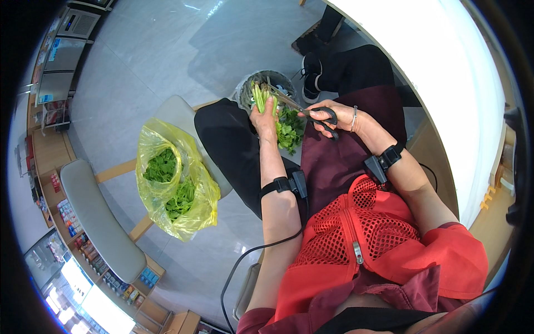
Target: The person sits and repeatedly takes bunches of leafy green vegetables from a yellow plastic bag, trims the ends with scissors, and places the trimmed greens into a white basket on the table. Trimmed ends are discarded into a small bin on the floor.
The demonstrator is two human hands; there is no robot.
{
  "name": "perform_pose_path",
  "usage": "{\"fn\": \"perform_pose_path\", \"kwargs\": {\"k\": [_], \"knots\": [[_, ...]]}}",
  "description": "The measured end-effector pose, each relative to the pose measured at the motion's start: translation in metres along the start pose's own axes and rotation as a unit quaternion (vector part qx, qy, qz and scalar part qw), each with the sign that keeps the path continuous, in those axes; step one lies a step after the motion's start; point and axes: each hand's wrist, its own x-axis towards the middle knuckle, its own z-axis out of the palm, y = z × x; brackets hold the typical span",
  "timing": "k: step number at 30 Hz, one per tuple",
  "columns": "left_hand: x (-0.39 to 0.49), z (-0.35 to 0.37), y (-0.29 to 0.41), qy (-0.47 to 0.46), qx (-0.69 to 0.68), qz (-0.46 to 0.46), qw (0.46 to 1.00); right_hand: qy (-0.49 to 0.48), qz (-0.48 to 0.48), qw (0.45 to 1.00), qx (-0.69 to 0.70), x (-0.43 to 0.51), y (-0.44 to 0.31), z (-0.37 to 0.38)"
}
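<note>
My left hand [265, 121] grips a bunch of leafy green stalks [262, 95], which look like celery or a similar herb. The cut root ends point away from me and the leaves [289, 130] hang down past my fingers. In my right hand [337, 115] are black-handled scissors [323, 117], their metal blades reaching towards the stalks near the root ends. Whether the blades touch the stalks is hard to tell. Beneath both lies a lined waste bin [246, 94] with scraps inside.
A yellow plastic bag [204, 208] holding more leafy greens [160, 165] rests on a grey chair seat [175, 109] to my left. A padded bench seat [102, 221] stands farther left, by shelves of small packages [96, 261]. The white table [454, 75] curves along my right. A cable [246, 254] runs from my left wrist band.
</note>
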Motion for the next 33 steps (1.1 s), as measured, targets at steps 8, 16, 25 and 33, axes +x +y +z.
{"fn": "perform_pose_path", "kwargs": {"k": [8,16,25,33], "knots": [[-0.0012,0.0006,0.0024,0.019,0.014,-0.026,0.999,-0.013,0.006,1.0,0.008,-0.0058,0.0005,-0.0028],[-0.0011,-0.0005,0.0026,0.007,0.0,-0.025,1.0,0.0,0.015,0.999,-0.037,-0.0016,0.0016,-0.0035],[-0.001,0.0004,0.0026,0.04,0.009,-0.031,0.999,0.02,0.022,0.998,-0.049,-0.0042,0.0004,-0.0008],[-0.0003,-0.0013,0.0013,-0.003,0.003,-0.03,1.0,0.023,0.005,0.995,-0.092,-0.0003,0.0039,-0.0049]]}}
